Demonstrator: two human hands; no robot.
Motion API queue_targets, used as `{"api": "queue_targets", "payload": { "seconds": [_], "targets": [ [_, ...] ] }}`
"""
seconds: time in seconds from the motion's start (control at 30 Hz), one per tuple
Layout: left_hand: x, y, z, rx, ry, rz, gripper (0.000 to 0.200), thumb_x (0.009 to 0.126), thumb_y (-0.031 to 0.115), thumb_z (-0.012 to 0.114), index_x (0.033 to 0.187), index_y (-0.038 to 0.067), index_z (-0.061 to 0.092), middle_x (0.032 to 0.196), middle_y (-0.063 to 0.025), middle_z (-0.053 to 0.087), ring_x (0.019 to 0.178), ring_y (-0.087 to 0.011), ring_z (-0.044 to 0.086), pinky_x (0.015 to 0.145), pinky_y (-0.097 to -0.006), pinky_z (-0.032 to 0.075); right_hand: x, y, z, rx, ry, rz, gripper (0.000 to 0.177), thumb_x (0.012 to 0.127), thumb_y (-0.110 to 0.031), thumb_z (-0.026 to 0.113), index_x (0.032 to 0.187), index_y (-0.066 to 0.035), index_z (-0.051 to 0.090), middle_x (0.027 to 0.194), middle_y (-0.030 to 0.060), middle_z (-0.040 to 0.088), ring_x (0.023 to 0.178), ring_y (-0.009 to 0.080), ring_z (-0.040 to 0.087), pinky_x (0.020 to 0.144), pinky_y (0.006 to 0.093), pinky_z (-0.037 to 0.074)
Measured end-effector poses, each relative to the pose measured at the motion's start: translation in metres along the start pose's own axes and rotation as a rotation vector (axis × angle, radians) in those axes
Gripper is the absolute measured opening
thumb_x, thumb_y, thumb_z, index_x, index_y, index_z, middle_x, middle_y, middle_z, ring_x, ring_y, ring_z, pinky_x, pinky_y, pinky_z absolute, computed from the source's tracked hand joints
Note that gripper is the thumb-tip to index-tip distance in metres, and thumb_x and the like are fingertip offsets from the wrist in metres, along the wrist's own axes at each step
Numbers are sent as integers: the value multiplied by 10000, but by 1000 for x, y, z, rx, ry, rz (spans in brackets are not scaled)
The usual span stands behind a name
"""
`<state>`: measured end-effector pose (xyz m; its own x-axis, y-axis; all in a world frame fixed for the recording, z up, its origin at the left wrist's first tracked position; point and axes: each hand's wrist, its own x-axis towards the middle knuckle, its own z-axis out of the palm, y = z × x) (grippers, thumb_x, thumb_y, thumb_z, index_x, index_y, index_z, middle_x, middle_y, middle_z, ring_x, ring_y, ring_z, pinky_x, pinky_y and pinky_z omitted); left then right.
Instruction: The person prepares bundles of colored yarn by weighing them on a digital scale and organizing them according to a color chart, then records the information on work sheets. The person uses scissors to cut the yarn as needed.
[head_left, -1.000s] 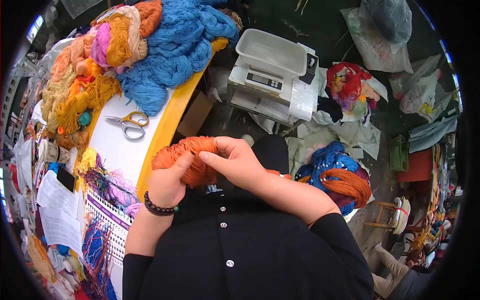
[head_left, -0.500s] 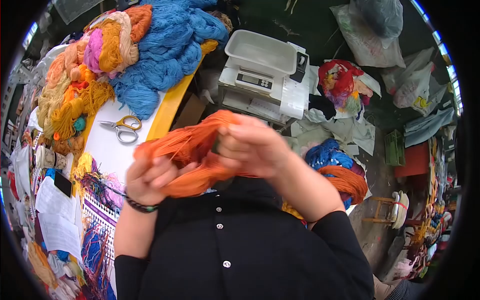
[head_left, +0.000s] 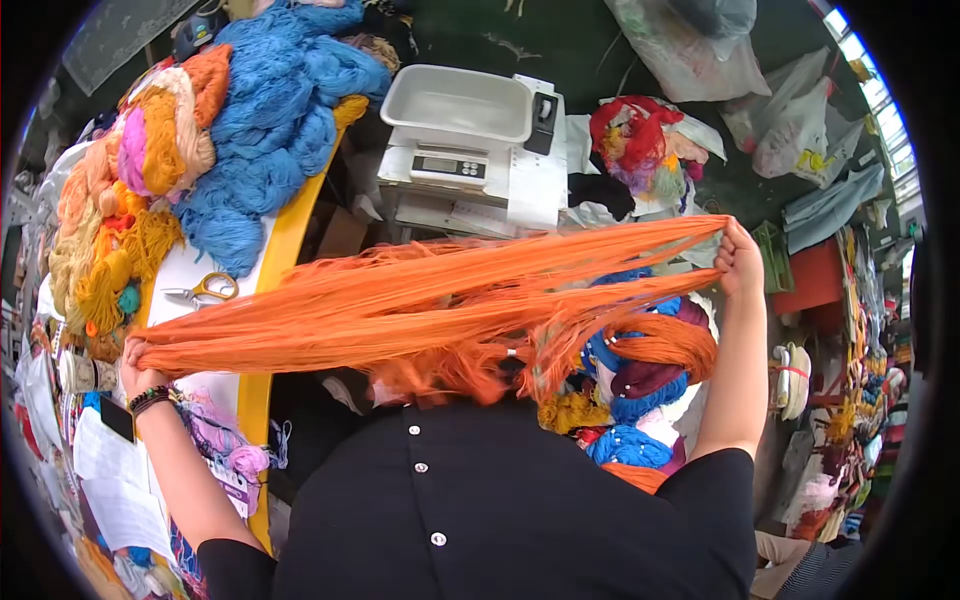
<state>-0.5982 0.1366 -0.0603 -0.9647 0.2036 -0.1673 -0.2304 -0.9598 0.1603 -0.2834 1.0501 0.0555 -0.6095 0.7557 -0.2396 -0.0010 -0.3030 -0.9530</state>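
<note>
A long skein of orange yarn (head_left: pixel 420 305) is stretched wide across my front, its loose strands sagging near the middle. My left hand (head_left: pixel 138 372), with a dark bracelet at the wrist, is closed around the skein's left end. Closed inside the other end is my right hand (head_left: pixel 738 258), held somewhat higher. Beneath the yarn, by its left part, scissors (head_left: pixel 205 290) with a yellow handle lie on the white tabletop, partly covered. Below the right part sits a pile of blue, maroon and orange skeins (head_left: pixel 655 375).
A digital scale (head_left: pixel 450 165) with a white tray (head_left: pixel 460 100) stands ahead. Blue yarn (head_left: pixel 275 110) and mixed skeins (head_left: pixel 150 140) heap up at the far left. A phone (head_left: pixel 117 418) and papers (head_left: pixel 115 470) lie at the left. Plastic bags (head_left: pixel 690 50) are at the upper right.
My hands have moved far apart, left and right, and the bunched orange skein is now pulled out long. The view has shifted a little, showing more of the skein pile on the right.
</note>
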Motion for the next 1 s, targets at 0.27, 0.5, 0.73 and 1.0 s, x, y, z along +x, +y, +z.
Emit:
{"api": "queue_targets", "payload": {
  "seconds": [0.27, 0.5, 0.73, 1.0],
  "targets": [
    [19, 160, -89, 299, 481, 459, 104, 845, 21, 418, 805, 57, 508, 759, -37, 511, 751, -165, 509, 776, -358, 434, 67, -26, -171, -341, 626, -670, 167, 887, -196, 621, 972, -57, 659, 674, -22, 566, 480, 72, 448, 428, 232, 333],
    [-15, -80, 78, 156, -193, -37, 534, 927, 141, 542, 1402, 33, 321, 885, -29, 455, 552, -61, 382, 491, -191, 380, -35, -34, 29, -360, 31, -319, 103, 847, -165, 680, 876, -76, 635, 595, -94, 461, 457, 4, 332, 424, 192, 226],
    [-60, -248, 127, 404, -415, -329, 173, 944, 185, 518, 1074, 73, 540, 1531, -144, 203, 708, -58, 461, 554, -194, 432, -77, -112, 127, -318, -179, -803, 222, 944, -214, 560, 1012, -14, 627, 640, -92, 429, 541, 5, 330, 492, 191, 232],
    [-70, -339, 77, 457, 10, -586, 145, 980, 261, 476, 927, 129, 505, 681, 57, 486, 493, -24, 420, 455, -180, 351, -25, -177, 259, -36, -519, -662, 193, 978, -215, 461, 861, -89, 550, 592, -61, 398, 483, 45, 338, 450, 199, 277]
  ]
}}
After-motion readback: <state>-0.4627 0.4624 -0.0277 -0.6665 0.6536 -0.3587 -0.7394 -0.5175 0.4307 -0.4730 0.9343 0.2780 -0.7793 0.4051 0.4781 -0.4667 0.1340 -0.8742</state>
